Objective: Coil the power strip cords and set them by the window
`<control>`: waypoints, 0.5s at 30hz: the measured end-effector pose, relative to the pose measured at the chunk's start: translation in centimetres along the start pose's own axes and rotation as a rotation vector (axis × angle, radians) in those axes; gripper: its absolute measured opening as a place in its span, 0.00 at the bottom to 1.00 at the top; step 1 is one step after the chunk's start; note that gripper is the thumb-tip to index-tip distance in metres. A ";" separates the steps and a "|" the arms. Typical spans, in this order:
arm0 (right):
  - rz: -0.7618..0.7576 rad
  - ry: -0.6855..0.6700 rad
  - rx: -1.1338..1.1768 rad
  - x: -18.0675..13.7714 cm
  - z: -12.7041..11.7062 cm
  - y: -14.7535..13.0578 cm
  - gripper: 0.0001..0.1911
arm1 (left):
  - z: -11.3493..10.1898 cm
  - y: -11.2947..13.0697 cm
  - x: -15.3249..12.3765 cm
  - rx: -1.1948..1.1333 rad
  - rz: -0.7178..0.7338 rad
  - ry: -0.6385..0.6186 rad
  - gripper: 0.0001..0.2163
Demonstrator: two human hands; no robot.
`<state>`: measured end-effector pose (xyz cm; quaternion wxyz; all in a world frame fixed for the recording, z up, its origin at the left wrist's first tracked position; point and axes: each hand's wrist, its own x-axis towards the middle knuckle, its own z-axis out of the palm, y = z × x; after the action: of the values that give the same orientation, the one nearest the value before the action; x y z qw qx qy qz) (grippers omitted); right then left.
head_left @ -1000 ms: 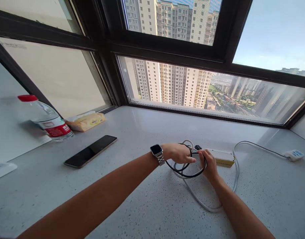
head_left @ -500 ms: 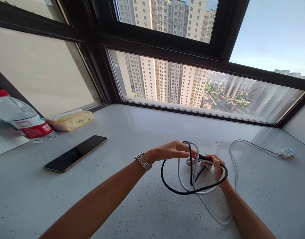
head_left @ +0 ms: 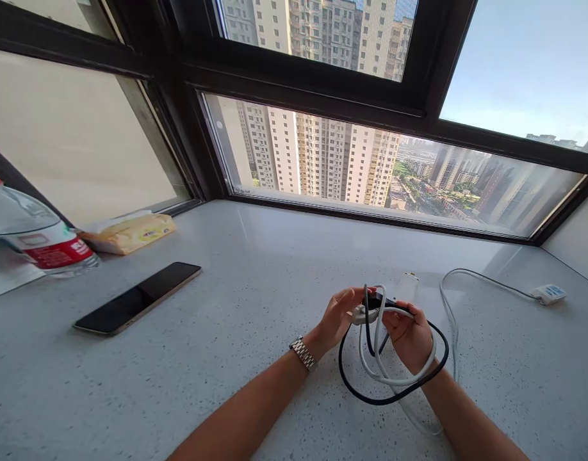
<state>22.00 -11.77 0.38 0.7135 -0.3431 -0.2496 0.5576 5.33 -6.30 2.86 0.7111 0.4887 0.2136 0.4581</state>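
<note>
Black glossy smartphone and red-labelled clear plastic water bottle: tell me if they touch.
Apart. The head view shows bare speckled countertop between the black glossy smartphone and the red-labelled clear plastic water bottle.

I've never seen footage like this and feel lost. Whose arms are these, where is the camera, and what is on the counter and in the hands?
The camera sits on a person's head, looking down at their own bare arms. The left hand and right hand together hold looped black cable and white cable above a speckled counter by a window. On the counter lie a phone, a water bottle, a tissue pack and a white plug.
</note>
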 end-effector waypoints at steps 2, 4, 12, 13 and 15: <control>0.037 -0.002 0.067 -0.1 0.1 -0.1 0.10 | 0.0 -0.5 -0.1 -0.077 0.038 -0.097 0.32; 0.081 -0.037 0.154 -0.4 0.1 -0.2 0.07 | 0.1 -1.2 -0.1 -0.060 0.105 -0.197 0.38; 0.088 -0.231 0.092 -1.7 1.7 0.2 0.12 | 0.8 -2.8 -0.5 -0.100 0.133 -0.091 0.36; 0.049 -0.237 0.020 -1.7 1.9 0.3 0.13 | 0.7 -2.5 -0.5 -0.106 0.115 -0.047 0.34; -0.031 -0.229 -0.138 -1.7 2.1 0.6 0.15 | 0.5 -1.8 -0.6 -0.073 0.072 0.008 0.30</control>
<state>19.64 -12.88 1.32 0.6638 -0.3213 -0.3724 0.5634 6.15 -7.23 1.40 0.7107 0.4679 0.1817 0.4930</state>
